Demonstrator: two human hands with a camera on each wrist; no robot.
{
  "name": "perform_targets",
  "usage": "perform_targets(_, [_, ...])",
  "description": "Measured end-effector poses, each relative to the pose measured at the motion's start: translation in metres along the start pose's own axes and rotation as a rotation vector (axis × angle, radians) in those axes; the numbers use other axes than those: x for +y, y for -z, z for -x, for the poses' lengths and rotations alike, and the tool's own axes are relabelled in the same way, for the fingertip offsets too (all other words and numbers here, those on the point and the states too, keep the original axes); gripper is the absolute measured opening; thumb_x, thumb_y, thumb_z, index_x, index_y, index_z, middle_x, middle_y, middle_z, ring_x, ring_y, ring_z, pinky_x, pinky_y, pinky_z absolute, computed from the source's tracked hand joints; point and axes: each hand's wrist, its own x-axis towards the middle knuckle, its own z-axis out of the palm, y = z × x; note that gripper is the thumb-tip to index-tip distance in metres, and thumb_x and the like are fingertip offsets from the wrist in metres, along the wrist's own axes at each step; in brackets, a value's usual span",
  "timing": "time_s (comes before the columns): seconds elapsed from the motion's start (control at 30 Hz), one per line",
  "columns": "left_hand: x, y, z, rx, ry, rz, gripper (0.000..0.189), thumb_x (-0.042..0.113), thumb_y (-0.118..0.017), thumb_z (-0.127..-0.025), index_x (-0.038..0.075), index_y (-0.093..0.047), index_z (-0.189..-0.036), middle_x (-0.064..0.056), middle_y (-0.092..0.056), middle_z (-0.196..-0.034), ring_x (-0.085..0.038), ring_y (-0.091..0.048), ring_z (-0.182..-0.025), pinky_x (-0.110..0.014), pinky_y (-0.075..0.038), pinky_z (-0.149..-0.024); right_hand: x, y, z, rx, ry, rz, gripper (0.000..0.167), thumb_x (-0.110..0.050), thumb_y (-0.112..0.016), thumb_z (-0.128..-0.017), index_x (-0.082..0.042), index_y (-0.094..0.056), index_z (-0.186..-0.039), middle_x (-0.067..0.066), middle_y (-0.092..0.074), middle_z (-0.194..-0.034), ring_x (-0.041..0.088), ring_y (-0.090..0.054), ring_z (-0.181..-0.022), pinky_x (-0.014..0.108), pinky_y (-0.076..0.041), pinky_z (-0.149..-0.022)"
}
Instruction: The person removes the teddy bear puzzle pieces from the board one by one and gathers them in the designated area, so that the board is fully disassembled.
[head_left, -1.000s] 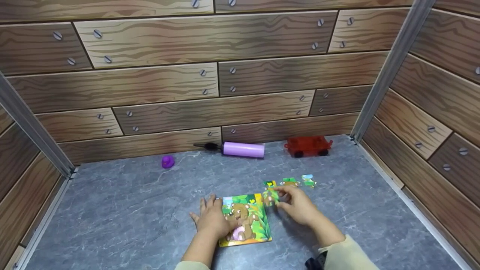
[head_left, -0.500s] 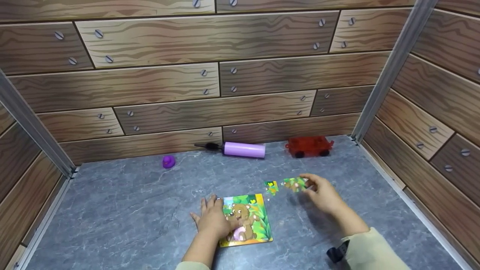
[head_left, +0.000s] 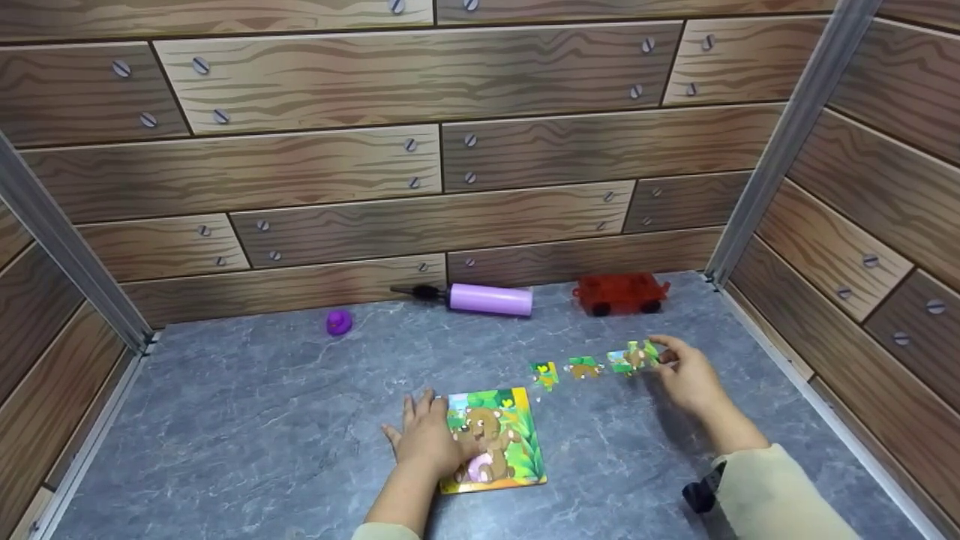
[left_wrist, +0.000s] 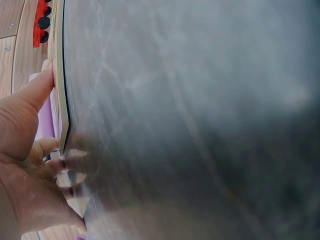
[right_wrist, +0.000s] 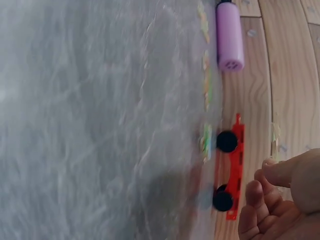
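Note:
My left hand (head_left: 429, 446) lies with fingers spread over the left side of a square bear jigsaw puzzle (head_left: 501, 439). In the left wrist view, the thumb (left_wrist: 37, 90) touches the edge of its board (left_wrist: 61, 95). Farther right, my right hand (head_left: 691, 379) pinches a green and brown puzzle piece (head_left: 642, 354) between thumb and fingertips, raised above the table in the right wrist view. The held piece overlaps a sky-blue and green puzzle piece (head_left: 618, 362) in the head view. Two more lie to its left: a brown and green piece (head_left: 583, 367) and a yellow-edged one (head_left: 544, 374).
Along the back wall stand a purple toy duck (head_left: 339, 322), a lilac hand pump (head_left: 491, 300) with a black nozzle, and a red toy wagon (head_left: 621, 293). Wood-patterned walls (head_left: 300, 172) enclose the grey marbled table (head_left: 285, 420) at the back and sides.
The right hand has carried its puzzle piece rightward, from beside the puzzle, past the middle piece, to over the rightmost one. The left hand has stayed on the puzzle.

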Motion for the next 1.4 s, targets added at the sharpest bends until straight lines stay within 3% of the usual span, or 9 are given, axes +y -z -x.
perform_targets(0.27, [0.001, 0.0, -0.001, -0.014, 0.013, -0.004, 0.103, 0.06, -0.092, -0.073, 0.006, -0.054, -0.153, -0.019, -0.035, -0.168, -0.048, -0.014, -0.159, -0.085, 0.002, -0.114, 0.015, 0.0, -0.004, -0.022, -0.12, 0.03, 0.048, 0.007, -0.06, -0.1, 0.008, -0.052, -0.147, 0.028, -0.062, -0.11, 0.04, -0.065, -0.099, 0.036, -0.053, -0.067])
perform_targets(0.5, [0.001, 0.001, -0.002, -0.013, 0.012, -0.009, 0.106, 0.062, -0.091, -0.072, 0.006, -0.053, -0.153, -0.019, -0.035, -0.168, -0.048, -0.014, -0.159, -0.085, 0.002, -0.114, 0.029, 0.002, -0.008, -0.012, -0.167, 0.048, 0.048, 0.006, -0.056, -0.101, 0.009, -0.049, -0.148, 0.037, -0.063, -0.117, 0.047, -0.064, -0.106, 0.054, -0.055, -0.083])
perform_targets(0.7, [0.001, 0.002, -0.002, -0.015, 0.007, -0.015, 0.104, 0.059, -0.092, -0.072, 0.006, -0.054, -0.153, -0.019, -0.036, -0.168, -0.048, -0.015, -0.159, -0.085, 0.001, -0.114, 0.036, 0.006, -0.011, -0.073, -0.241, 0.056, 0.048, 0.005, -0.054, -0.102, 0.009, -0.046, -0.149, 0.041, -0.06, -0.124, 0.045, -0.063, -0.104, 0.048, -0.054, -0.079])
perform_targets(0.9, [0.002, 0.004, 0.0, -0.016, 0.009, -0.007, 0.107, 0.061, -0.092, -0.072, 0.006, -0.052, -0.154, -0.018, -0.035, -0.168, -0.047, -0.014, -0.159, -0.084, 0.0, -0.115, 0.037, 0.009, -0.017, -0.088, -0.24, 0.078, 0.048, 0.005, -0.056, -0.099, 0.01, -0.048, -0.146, 0.035, -0.064, -0.109, 0.038, -0.062, -0.092, 0.042, -0.051, -0.076])
perform_targets(1.0, [0.001, 0.004, 0.0, -0.028, 0.014, -0.009, 0.107, 0.063, -0.091, -0.072, 0.006, -0.053, -0.154, -0.019, -0.035, -0.168, -0.048, -0.013, -0.159, -0.085, 0.001, -0.115, 0.039, 0.008, -0.019, -0.098, -0.248, 0.093, 0.049, 0.005, -0.054, -0.098, 0.01, -0.047, -0.146, 0.037, -0.063, -0.114, 0.039, -0.059, -0.092, 0.046, -0.05, -0.08])
perform_targets(1.17, [0.0, 0.003, -0.001, -0.026, 0.016, -0.011, 0.106, 0.063, -0.091, -0.071, 0.008, -0.054, -0.153, -0.018, -0.035, -0.168, -0.048, -0.014, -0.159, -0.085, 0.001, -0.114, 0.04, 0.008, -0.023, -0.141, -0.261, 0.121, 0.05, 0.005, -0.053, -0.098, 0.01, -0.045, -0.147, 0.045, -0.047, -0.143, 0.048, -0.053, -0.11, 0.057, -0.047, -0.094])
perform_targets(1.4, [0.001, 0.003, -0.002, -0.024, 0.015, 0.007, 0.105, 0.06, -0.093, -0.071, 0.008, -0.054, -0.153, -0.019, -0.035, -0.168, -0.048, -0.013, -0.159, -0.084, 0.004, -0.114, 0.041, 0.009, -0.027, -0.185, -0.248, 0.173, 0.048, 0.002, -0.055, -0.102, 0.009, -0.043, -0.148, 0.045, -0.043, -0.147, 0.06, -0.043, -0.137, 0.068, -0.04, -0.112])
